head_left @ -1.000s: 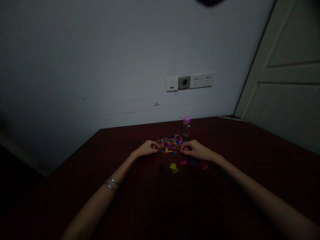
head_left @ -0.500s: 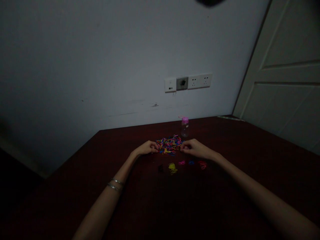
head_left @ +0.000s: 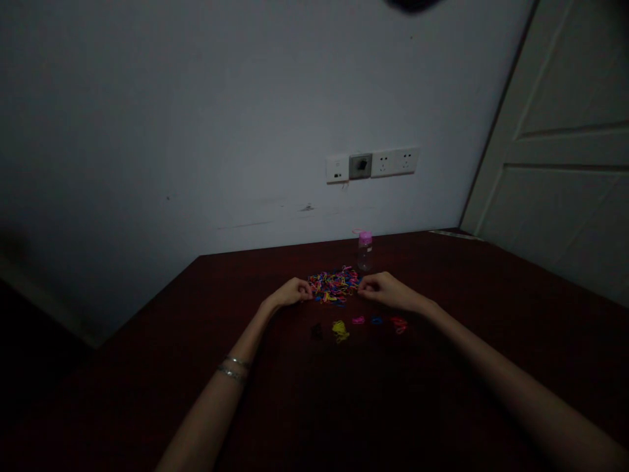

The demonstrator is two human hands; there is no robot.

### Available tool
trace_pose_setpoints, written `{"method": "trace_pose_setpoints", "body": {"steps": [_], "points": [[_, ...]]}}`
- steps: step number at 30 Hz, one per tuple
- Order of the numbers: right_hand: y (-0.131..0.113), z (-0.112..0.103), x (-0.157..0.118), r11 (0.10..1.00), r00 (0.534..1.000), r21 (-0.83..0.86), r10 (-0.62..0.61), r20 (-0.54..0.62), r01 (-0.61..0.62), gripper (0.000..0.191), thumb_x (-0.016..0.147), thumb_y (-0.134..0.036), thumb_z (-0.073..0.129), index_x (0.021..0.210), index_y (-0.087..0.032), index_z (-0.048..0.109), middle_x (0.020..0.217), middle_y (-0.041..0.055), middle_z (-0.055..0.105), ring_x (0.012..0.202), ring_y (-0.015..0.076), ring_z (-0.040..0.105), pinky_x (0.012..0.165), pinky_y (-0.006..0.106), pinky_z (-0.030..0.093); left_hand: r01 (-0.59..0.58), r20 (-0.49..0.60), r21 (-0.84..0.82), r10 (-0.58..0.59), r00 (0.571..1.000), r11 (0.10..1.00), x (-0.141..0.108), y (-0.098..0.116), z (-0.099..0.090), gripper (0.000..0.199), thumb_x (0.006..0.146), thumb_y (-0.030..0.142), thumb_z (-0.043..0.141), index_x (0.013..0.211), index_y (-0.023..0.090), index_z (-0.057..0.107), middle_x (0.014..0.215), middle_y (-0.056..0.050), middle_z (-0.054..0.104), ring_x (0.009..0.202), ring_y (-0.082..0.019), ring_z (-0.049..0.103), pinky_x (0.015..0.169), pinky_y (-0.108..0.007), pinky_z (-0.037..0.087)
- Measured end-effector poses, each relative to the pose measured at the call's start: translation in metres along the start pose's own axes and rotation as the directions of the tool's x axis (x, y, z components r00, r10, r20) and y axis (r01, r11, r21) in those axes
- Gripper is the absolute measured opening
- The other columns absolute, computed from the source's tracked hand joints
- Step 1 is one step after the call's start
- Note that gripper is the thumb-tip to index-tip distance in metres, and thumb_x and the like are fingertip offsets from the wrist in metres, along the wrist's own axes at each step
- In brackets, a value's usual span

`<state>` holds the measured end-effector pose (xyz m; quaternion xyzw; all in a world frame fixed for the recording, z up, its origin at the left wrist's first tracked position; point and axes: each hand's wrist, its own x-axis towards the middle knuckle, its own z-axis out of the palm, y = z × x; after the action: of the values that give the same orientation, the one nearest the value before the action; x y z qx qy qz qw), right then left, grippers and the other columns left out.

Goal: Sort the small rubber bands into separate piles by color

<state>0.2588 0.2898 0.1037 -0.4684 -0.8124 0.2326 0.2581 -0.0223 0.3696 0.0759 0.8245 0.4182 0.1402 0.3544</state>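
Note:
A heap of small multicoloured bands (head_left: 334,283) lies on the dark red table (head_left: 275,419). At its left edge is my left hand (head_left: 295,290), fingers curled together. My right hand (head_left: 381,288) touches the right edge of the heap, thumb and fingertips pinched; whatever lies between the fingertips of either hand is too small to make out. Nearer to me sit separate little piles: black (head_left: 316,331), yellow (head_left: 340,331), pink (head_left: 358,320), blue (head_left: 376,320) and red (head_left: 399,324).
Behind the heap stands a clear bottle (head_left: 364,255) with a pink lid. Sockets and a switch (head_left: 360,166) are on the wall beyond the table. A pale strip (head_left: 455,234) lies at the back right, near a panelled door (head_left: 565,151).
The view has shifted slightly. Both hands stay at the sides of the heap with almost the same finger pose, and the small piles look unchanged.

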Motion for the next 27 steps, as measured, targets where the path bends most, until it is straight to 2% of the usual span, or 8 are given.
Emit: {"method": "trace_pose_setpoints", "body": {"steps": [4, 8, 13, 18, 21, 27], "points": [[0.001, -0.002, 0.000, 1.000, 1.000, -0.014, 0.005, -0.009, -0.005, 0.020, 0.073, -0.028, 0.048, 0.075, -0.014, 0.062, 0.060, 0.0007, 0.053, 0.053, 0.0100, 0.043, 0.049, 0.022, 0.030, -0.028, -0.048, 0.049, 0.031, 0.998, 0.998, -0.003, -0.003, 0.002, 0.025, 0.068, 0.034, 0.055, 0.072, 0.010, 0.061, 0.057, 0.001, 0.051, 0.052, -0.008, 0.040, 0.049, -0.018, 0.030], [0.002, -0.003, 0.000, 1.000, 1.000, -0.021, 0.002, -0.016, -0.003, 0.023, 0.074, -0.031, 0.048, 0.075, -0.013, 0.062, 0.061, 0.0012, 0.053, 0.054, 0.0104, 0.044, 0.049, 0.022, 0.031, -0.035, -0.084, 0.077, 0.041, 0.996, 0.996, -0.009, 0.004, -0.001, 0.026, 0.069, 0.035, 0.054, 0.072, 0.011, 0.060, 0.057, 0.001, 0.049, 0.051, -0.008, 0.040, 0.047, -0.018, 0.029], [0.003, -0.005, 0.001, 1.000, 1.000, -0.008, 0.013, -0.021, -0.013, 0.027, 0.075, -0.036, 0.048, 0.075, -0.013, 0.063, 0.063, 0.0023, 0.056, 0.054, 0.0107, 0.045, 0.049, 0.022, 0.031, -0.083, -0.118, 0.104, 0.095, 0.988, 0.991, -0.013, 0.031, -0.004, 0.024, 0.071, 0.033, 0.051, 0.073, 0.011, 0.060, 0.057, 0.001, 0.050, 0.051, -0.008, 0.040, 0.047, -0.018, 0.028], [0.005, -0.008, 0.001, 0.999, 0.999, -0.050, 0.020, -0.041, -0.022, 0.026, 0.075, -0.034, 0.049, 0.077, -0.013, 0.064, 0.062, 0.0024, 0.056, 0.055, 0.0113, 0.046, 0.049, 0.023, 0.031, -0.135, -0.140, 0.265, 0.177, 0.974, 0.955, -0.011, 0.062, 0.001, 0.017, 0.071, 0.026, 0.049, 0.076, 0.014, 0.060, 0.067, -0.001, 0.055, 0.057, -0.009, 0.045, 0.051, -0.019, 0.030], [0.009, -0.008, 0.002, 0.997, 0.998, -0.075, 0.015, -0.065, -0.020, 0.025, 0.074, -0.032, 0.048, 0.077, -0.014, 0.065, 0.062, 0.0024, 0.056, 0.055, 0.0117, 0.046, 0.050, 0.023, 0.032, -0.140, -0.147, 0.354, 0.203, 0.968, 0.925, -0.009, 0.079, 0.006, 0.016, 0.071, 0.025, 0.049, 0.078, 0.016, 0.060, 0.071, -0.001, 0.057, 0.059, -0.010, 0.046, 0.051, -0.019, 0.030], [0.020, -0.010, 0.004, 0.996, 0.995, -0.083, 0.020, -0.102, -0.029, 0.020, 0.071, -0.026, 0.049, 0.075, -0.014, 0.064, 0.062, 0.0018, 0.057, 0.056, 0.0115, 0.048, 0.052, 0.022, 0.033, -0.194, -0.082, 0.318, 0.231, 0.970, 0.928, 0.000, 0.099, 0.037, 0.017, 0.072, 0.022, 0.046, 0.078, 0.015, 0.060, 0.067, 0.000, 0.056, 0.058, -0.010, 0.047, 0.052, -0.019, 0.031]]}}
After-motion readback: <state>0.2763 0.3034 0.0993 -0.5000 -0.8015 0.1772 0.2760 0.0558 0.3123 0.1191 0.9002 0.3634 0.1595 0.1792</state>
